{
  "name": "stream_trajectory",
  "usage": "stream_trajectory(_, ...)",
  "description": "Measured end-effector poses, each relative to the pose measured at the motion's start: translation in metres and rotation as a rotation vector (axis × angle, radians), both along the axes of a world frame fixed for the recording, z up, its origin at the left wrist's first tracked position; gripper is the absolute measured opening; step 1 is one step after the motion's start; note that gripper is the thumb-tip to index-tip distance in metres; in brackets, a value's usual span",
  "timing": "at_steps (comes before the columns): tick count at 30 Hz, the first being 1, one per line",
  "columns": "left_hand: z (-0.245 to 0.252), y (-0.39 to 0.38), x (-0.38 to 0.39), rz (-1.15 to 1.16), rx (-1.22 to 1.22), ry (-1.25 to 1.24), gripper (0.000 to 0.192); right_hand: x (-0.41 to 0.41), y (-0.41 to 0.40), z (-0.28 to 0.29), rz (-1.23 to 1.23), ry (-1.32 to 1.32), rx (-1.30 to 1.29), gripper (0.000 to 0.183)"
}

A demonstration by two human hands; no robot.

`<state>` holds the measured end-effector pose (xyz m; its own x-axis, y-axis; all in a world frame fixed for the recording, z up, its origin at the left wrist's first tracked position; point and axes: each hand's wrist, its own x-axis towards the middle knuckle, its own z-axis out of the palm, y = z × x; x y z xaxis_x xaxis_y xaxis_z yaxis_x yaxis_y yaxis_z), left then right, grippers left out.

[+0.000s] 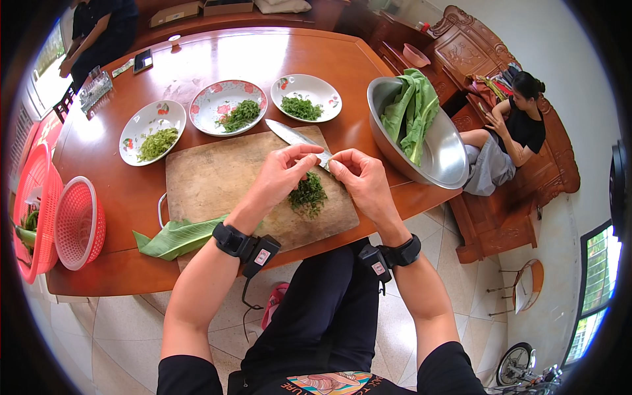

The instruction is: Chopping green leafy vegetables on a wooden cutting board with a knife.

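Observation:
Both hands are over a worn wooden cutting board. My left hand has its thumb and forefinger close together above the blade of a kitchen knife. Right of it, my right hand curls with thumb against forefinger near the blade; whether either hand pinches a small scrap is unclear. The knife's handle is hidden around my right hand. A small heap of finely cut dark greens sits on the board below my fingers. One whole green leaf lies across the board's near-left corner.
Beyond the board stand a cherry-patterned plate, a red-flowered plate and a white bowl, each with shredded greens. A metal basin holds large leaves. Pink baskets stand left. Two people are nearby, one seated on a carved bench.

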<state>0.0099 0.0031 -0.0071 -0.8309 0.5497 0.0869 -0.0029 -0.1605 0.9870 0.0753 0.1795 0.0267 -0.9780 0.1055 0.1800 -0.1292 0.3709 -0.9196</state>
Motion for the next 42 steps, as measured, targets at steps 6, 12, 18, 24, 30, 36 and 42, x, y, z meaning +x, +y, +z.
stream_trajectory(6,0.007,0.0,0.004,-0.063,-0.042,0.109,0.031,0.0,0.0,0.0,0.018,0.013,-0.021,0.023)
stream_trajectory(12,-0.002,0.001,0.0,-0.103,-0.094,0.071,0.026,-0.001,0.001,-0.001,0.054,0.007,-0.076,0.022)
stream_trajectory(18,-0.004,0.002,-0.001,-0.118,-0.021,0.02,0.021,0.0,0.0,-0.001,0.072,0.014,-0.119,0.021)
stream_trajectory(24,-0.006,0.003,-0.002,-0.067,0.028,0.011,0.019,0.002,0.006,-0.006,-0.013,0.026,-0.044,0.022)
stream_trajectory(30,-0.003,0.002,-0.001,-0.056,0.022,0.018,0.018,0.005,-0.001,-0.003,-0.025,0.062,0.062,0.025)
stream_trajectory(36,-0.003,0.0,-0.001,-0.076,-0.028,0.019,0.019,0.007,-0.008,0.002,-0.003,0.06,0.158,0.023)
stream_trajectory(42,-0.003,0.001,0.0,-0.059,-0.036,0.024,0.02,0.009,-0.013,0.008,-0.092,0.079,0.282,0.02)
